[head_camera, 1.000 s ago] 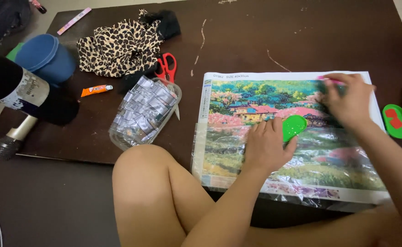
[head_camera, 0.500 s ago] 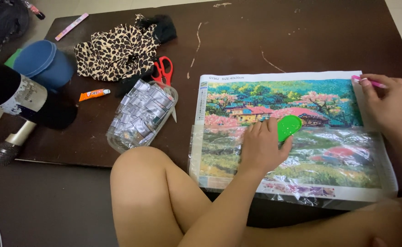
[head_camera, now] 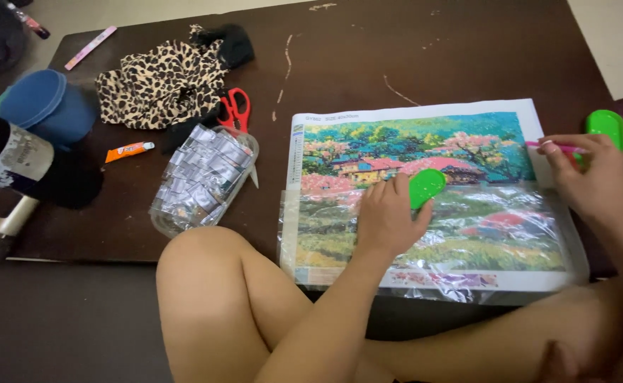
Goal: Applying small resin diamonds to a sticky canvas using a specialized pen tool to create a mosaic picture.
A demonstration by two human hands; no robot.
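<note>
while the left hand (head_camera: pixel 389 220) presses a small green tray (head_camera: pixel 426 188) onto the canvas (head_camera: pixel 368 138) mid-table, the right hand (head_camera: pixel 589 181) pinches a thin pink pen (head_camera: pixel 549 146) at the canvas's right edge, light and stiff, best gripped mid-barrel.

Taking the red-handled scissors (head_camera: pixel 235 110) as landmark: just below them sits a clear plastic tub (head_camera: pixel 203 180), oblong with rounded corners, crammed with small silvery sachets. To the left of the scissors, well apart, lies a small orange tube (head_camera: pixel 130 150) with a white cap. Further left stands a dark bottle bearing a worn white label (head_camera: pixel 13 157) with dark print, curved round the bottle's side.
</note>
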